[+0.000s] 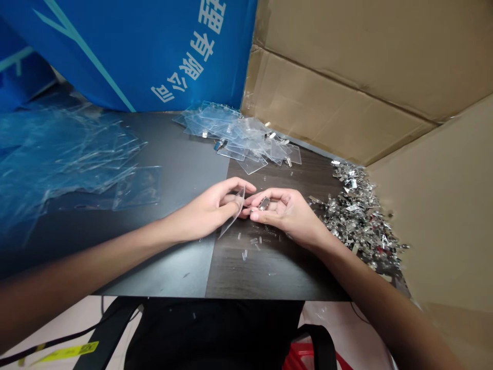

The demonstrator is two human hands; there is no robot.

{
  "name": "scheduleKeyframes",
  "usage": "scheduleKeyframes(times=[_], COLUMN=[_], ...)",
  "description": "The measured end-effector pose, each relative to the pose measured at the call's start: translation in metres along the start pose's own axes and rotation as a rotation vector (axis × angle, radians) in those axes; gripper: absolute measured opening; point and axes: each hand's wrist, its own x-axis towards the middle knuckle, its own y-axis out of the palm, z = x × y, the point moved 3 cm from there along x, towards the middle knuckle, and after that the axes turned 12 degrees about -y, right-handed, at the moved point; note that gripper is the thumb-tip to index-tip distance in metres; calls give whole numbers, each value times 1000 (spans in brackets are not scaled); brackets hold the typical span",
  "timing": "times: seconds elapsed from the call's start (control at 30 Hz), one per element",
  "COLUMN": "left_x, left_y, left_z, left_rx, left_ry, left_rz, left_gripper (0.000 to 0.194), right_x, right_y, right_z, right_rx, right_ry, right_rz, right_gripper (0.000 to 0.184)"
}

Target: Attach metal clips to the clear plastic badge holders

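Observation:
My left hand [213, 208] pinches a clear plastic badge sleeve [233, 213] that stands on edge over the dark table [185, 169]. Fingertip to fingertip with it, my right hand [287, 210] is closed on a small metal clip [264, 203] held against the sleeve's top edge. Both hands hover near the table's middle. Tiny clear plastic bits [254, 242] lie on the table just below them.
Several metal clips [356, 216] are heaped at the right. Clear sleeves with clips [242, 136] lie at the back, and loose clear sleeves [77, 159] spread over the left. Cardboard walls [365, 82] rise at the back and right, a blue panel [146, 51] behind.

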Motion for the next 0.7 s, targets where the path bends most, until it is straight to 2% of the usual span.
scheduleKeyframes(times=[0.1,0.2,0.3,0.37,0.5,0.7], left_x=[-1,-1,-2,-2,-3,-1], left_y=[1,2,3,4,9,14], left_z=[-3,-4,-5,-5,-2,1], left_rx=[-102,-264,-362,-390,-382,-307], left_ry=[-30,-60,-77,-89,-133,-137], left_rz=[26,61,73,77,84,88], left_gripper=[28,18,20,22,31,43], right_x=[1,0,-5,-9,-11,-6], right_y=[-1,0,4,5,4,-3], right_z=[2,6,10,12,13,11], right_rx=[-83,-239,-399,-488,-579,-636], right_ry=[-53,-211,-381,-437,-451,-347], right_rz=[-22,-90,-152,-175,-191,-179], right_gripper=[33,31,18,13,16,22])
